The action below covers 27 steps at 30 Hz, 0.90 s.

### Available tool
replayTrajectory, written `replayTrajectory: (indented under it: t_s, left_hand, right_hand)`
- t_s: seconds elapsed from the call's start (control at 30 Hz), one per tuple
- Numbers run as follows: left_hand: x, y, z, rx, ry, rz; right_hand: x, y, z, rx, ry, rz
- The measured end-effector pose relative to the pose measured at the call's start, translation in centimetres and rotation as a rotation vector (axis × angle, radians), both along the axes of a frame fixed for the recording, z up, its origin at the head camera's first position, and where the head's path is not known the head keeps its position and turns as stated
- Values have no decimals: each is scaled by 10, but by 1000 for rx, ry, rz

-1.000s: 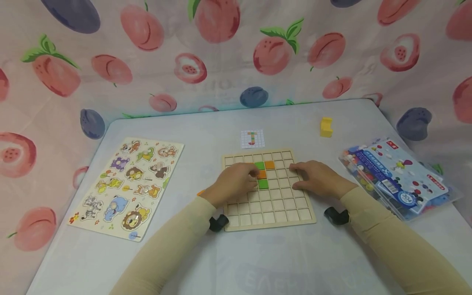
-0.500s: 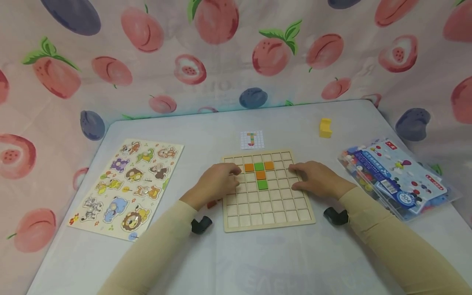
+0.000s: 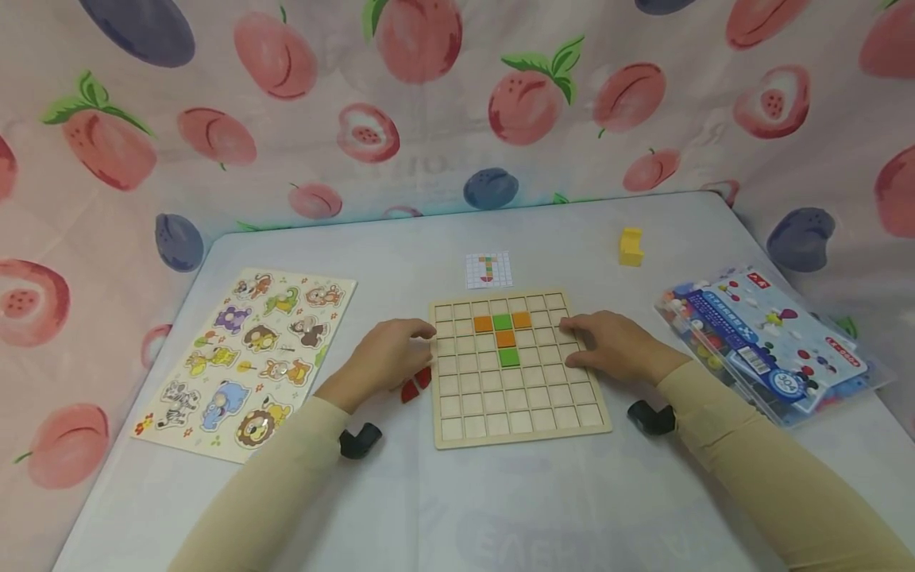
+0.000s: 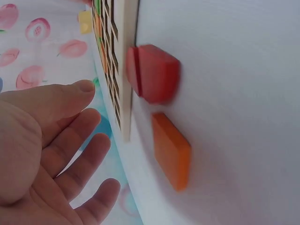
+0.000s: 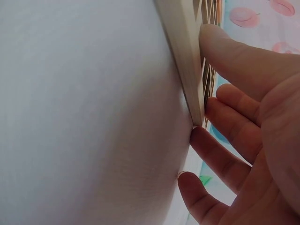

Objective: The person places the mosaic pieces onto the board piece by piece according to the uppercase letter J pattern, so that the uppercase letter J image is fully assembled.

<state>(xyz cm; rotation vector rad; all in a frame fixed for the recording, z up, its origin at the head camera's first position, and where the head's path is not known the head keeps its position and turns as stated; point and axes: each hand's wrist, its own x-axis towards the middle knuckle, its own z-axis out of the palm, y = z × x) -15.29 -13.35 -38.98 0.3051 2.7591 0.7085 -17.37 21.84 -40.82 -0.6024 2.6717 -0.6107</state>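
Note:
A wooden grid board point(image 3: 522, 400) lies in the middle of the table. Green and orange square tiles point(image 3: 506, 339) sit in its cells in a T shape. My left hand point(image 3: 382, 357), fingers loosely bent and holding nothing, hovers just left of the board. Below it two red pieces with curved edges point(image 4: 159, 72) lie against the board's side, and an orange tile point(image 4: 172, 152) lies beside them, hidden by the hand in the head view. My right hand point(image 3: 618, 347) rests at the board's right edge, its thumb point(image 5: 234, 54) and fingertips right at the frame.
A small printed card point(image 3: 489, 270) with a coloured J pattern lies behind the board. To the left is an animal puzzle board point(image 3: 243, 365). A yellow block point(image 3: 631, 248) stands at the back right, near a clear box of coloured parts point(image 3: 772, 345).
My left hand has moved left from over the tiles to beside the board, uncovering the left orange tile in the grid and the red pieces. The right hand has stayed at the board's edge.

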Motion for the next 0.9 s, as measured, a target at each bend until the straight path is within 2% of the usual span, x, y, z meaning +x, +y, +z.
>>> replayTrajectory:
  t_s: [0.43, 0.9]
  left_hand:
    - [8, -27, -4, -35, 66, -9]
    - [16, -49, -11, -45, 31, 2]
  right_hand:
    - [-1, 0, 0, 12, 13, 2]
    - [-1, 0, -2, -4, 22, 4]
